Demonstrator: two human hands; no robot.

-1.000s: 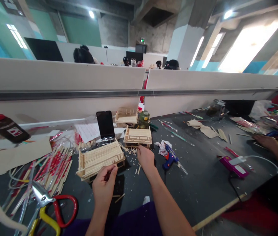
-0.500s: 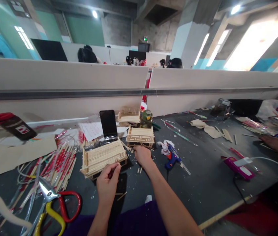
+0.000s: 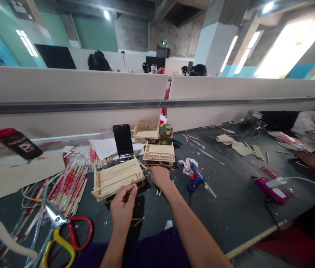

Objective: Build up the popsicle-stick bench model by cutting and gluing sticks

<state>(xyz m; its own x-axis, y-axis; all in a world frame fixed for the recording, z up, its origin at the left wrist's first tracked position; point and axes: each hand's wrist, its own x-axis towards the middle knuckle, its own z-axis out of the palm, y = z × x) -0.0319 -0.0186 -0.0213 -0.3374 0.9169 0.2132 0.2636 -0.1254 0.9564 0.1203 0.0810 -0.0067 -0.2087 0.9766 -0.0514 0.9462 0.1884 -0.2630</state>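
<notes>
A model platform of thin wooden sticks [image 3: 119, 178], with a low railing, stands in front of me. Near its front right corner is my left hand [image 3: 122, 203], thumb and forefinger pinched; whatever lies between them is too small to name. My right hand [image 3: 160, 178] reaches palm down to the stick scraps [image 3: 145, 167] between this platform and a smaller railed stick model [image 3: 159, 154]. Its fingers are bent together, their tips mostly hidden from me. Behind stands another stick model [image 3: 146, 132].
A blue glue gun [image 3: 195, 178] lies to the right. Red-and-yellow-handled shears [image 3: 62, 227] and bundled sticks [image 3: 69, 186] are on the left. A phone [image 3: 123, 141] stands upright near a green jar [image 3: 166, 134]. Another person's hand [image 3: 310, 162] is far right.
My right hand has shifted slightly left among the stick scraps. My left hand keeps its pinch near the platform's corner.
</notes>
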